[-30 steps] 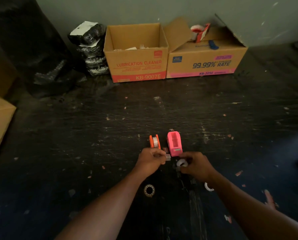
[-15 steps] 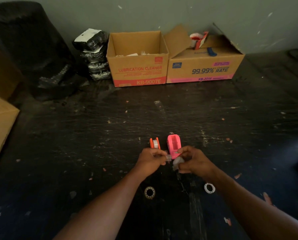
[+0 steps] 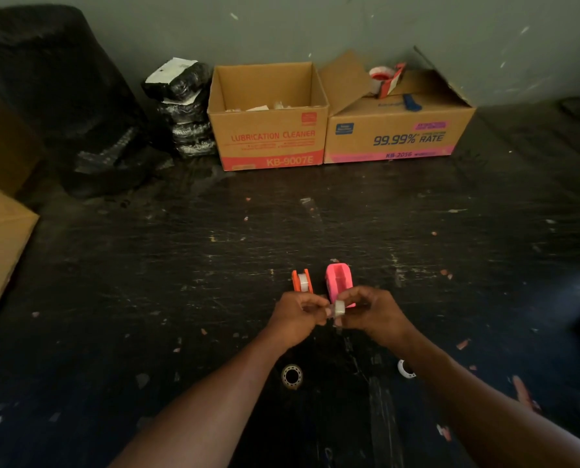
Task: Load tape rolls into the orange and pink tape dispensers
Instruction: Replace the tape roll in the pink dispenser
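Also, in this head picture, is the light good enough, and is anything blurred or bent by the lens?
Head view: dim light; the dark table swallows detail, yet the LUBRICATION CLEANER box print is readable. Head view: the tape roll between the left hand and right hand looks soft. Head view: the forearms widen toward the bottom corners, a wide-angle stretch.

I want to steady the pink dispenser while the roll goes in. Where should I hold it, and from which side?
Likely pinch the pink dispenser across its two flat side walls, low down, reaching in from the near side. It stands upright with its open slot facing up, so that leaves it free for the tape roll the left hand and right hand hold.
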### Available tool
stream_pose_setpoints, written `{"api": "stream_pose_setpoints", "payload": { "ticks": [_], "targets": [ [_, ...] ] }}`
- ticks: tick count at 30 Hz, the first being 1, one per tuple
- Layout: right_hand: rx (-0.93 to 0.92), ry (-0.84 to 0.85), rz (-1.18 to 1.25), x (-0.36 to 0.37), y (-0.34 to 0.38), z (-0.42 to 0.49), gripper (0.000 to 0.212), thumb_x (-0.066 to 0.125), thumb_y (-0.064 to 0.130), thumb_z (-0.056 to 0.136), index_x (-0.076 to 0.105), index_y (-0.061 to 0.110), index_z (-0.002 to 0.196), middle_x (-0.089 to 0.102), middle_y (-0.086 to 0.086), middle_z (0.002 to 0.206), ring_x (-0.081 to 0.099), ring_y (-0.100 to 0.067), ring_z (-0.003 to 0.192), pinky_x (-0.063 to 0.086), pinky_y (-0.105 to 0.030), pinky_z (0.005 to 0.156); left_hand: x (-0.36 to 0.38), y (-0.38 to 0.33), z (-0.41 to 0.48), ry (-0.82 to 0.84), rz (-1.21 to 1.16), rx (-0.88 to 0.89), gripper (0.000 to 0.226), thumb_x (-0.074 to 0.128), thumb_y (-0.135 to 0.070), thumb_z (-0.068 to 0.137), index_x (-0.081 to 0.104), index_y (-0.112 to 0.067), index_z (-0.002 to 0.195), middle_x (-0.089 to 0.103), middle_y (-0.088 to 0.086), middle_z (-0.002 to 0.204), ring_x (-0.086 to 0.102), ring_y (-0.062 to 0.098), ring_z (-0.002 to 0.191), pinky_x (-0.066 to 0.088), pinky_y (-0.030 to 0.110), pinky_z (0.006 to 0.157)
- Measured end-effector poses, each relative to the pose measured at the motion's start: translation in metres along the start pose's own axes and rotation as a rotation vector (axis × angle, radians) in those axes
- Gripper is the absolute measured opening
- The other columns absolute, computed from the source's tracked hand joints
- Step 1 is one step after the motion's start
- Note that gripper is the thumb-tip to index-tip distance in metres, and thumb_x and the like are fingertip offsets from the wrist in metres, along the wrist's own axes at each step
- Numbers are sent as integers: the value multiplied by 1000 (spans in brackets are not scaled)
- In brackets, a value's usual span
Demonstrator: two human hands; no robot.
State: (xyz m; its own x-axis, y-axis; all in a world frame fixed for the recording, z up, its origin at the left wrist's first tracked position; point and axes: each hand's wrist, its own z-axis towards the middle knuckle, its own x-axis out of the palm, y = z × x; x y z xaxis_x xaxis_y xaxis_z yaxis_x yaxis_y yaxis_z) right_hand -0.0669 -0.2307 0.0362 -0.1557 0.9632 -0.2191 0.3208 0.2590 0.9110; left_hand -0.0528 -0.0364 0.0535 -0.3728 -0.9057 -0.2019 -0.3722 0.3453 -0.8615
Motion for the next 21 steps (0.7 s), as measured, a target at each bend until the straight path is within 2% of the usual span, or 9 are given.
{"api": "stream_pose_setpoints", "payload": {
  "ticks": [7,12,15,18,21],
  "targets": [
    [-2,12,-15,0,1,3,39,89,-5,65,74,11,98,77,-10,104,75,-27,101,63,-52,87,0,1,7,29,64,25,21,72,-15,92,73,-35,96,78,-6,95,76,7,88,59,30,88],
    [-10,-7,24,2,-1,7,38,87,-10,67,76,8,98,76,-18,104,75,-35,100,62,-56,88,0,5,10,9,26,12,19,70,-14,94,75,-24,109,79,-4,99,76,7,89,59,28,87],
    [-16,-2,44,4,-2,7,37,86,-9,70,77,11,99,76,-16,104,75,-33,100,62,-54,88,1,5,9,-11,-34,-3,20,69,-12,94,74,-23,110,78,-4,101,76,9,90,57,22,79],
    [-26,5,36,6,-3,9,36,84,-8,72,78,15,99,78,-10,104,76,-27,101,63,-51,88,1,6,9,-22,-83,-22,18,71,-11,93,75,-27,102,79,-4,99,76,10,90,59,25,82],
    [-20,22,22,5,0,10,36,83,-7,75,77,15,101,78,-5,105,75,-21,102,63,-46,89,1,6,10,-42,-112,-40,18,74,-12,90,74,-30,94,79,-5,96,77,9,87,57,22,76]
  ]
}}
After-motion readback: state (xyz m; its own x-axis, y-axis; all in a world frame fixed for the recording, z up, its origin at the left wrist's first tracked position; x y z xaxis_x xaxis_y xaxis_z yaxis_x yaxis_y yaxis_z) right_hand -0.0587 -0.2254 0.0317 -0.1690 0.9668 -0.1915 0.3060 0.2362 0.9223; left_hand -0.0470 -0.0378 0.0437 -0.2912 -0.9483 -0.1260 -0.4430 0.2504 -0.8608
